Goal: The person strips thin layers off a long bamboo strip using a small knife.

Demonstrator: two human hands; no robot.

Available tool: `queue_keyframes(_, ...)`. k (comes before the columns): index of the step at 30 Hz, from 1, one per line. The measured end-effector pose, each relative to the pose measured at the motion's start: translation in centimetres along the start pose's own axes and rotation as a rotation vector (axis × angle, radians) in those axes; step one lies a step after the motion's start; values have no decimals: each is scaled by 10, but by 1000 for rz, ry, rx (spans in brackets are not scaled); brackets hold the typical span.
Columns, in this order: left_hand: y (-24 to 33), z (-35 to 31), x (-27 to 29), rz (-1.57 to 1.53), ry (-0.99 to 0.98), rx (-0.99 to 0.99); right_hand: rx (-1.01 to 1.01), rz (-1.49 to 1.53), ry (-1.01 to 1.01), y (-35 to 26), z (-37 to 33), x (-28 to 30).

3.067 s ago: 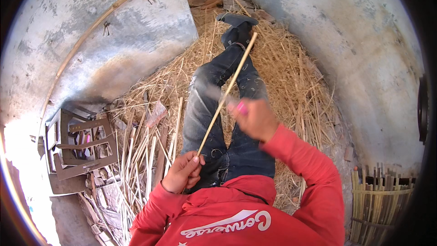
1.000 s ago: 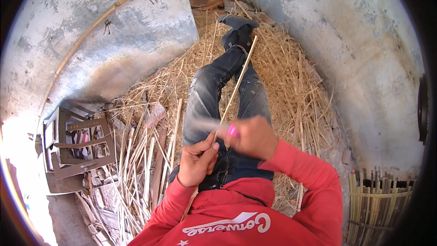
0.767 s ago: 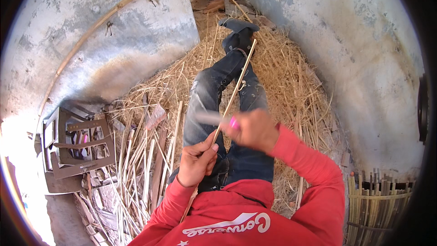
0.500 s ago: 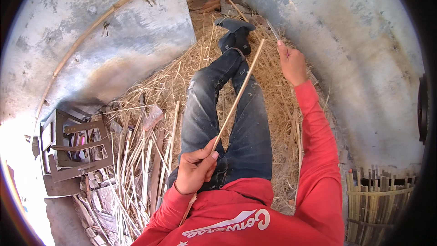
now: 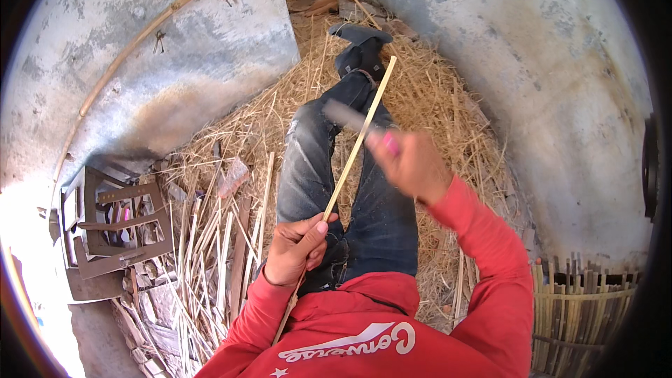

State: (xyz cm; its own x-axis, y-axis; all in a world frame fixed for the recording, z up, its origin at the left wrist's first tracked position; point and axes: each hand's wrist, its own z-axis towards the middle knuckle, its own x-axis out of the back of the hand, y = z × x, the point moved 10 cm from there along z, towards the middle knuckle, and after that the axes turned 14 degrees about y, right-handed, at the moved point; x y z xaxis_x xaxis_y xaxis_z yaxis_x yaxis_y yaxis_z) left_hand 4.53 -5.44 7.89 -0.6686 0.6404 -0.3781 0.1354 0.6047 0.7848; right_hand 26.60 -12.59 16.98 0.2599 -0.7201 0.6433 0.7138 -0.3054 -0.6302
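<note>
A thin, pale bamboo strip (image 5: pixel 357 145) slants up and away from my lap, its near end running back under my left forearm. My left hand (image 5: pixel 297 246) is closed around it, the thumb pressed along the top. My right hand (image 5: pixel 411 166), somewhat blurred, grips a knife (image 5: pixel 343 115) by its pink handle. The blade, smeared by motion, points left and crosses the strip about midway between my left hand and the strip's far tip. Whether the blade touches the strip I cannot tell. Below lie my legs in dark jeans (image 5: pixel 381 224).
Straw-like shavings (image 5: pixel 448 98) cover the floor around my legs. Several cut strips (image 5: pixel 224 259) lie at left beside a brown wooden frame (image 5: pixel 126 227). Stained walls (image 5: pixel 553 98) rise on both sides. A slatted bamboo basket (image 5: pixel 581 318) stands at lower right.
My right hand has swung the knife from the far right inward and nearer, over the strip. The strip has turned slightly, showing a yellower face; my left hand keeps its hold.
</note>
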Motion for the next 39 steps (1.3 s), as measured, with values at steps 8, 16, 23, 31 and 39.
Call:
queue_keyframes(8, 11, -1, 7, 86, 102, -140, 109, -59, -26, -9, -22, -12)
queue_keyframes(16, 25, -7, 6, 271, 174, -246, 244, -4, -72, -17, -25, -14)
queue_keyframes(23, 33, -19, -6, 226, 42, -340, -169, -82, 294, 134, 64, 71)
queue_keyframes(31, 20, -9, -32, -78, -121, -154, 335, 71, -87, -66, -64, -22)
queue_keyframes(39, 15, -6, -21, -186, -141, -77, 261, -76, 75, -36, -27, -11)
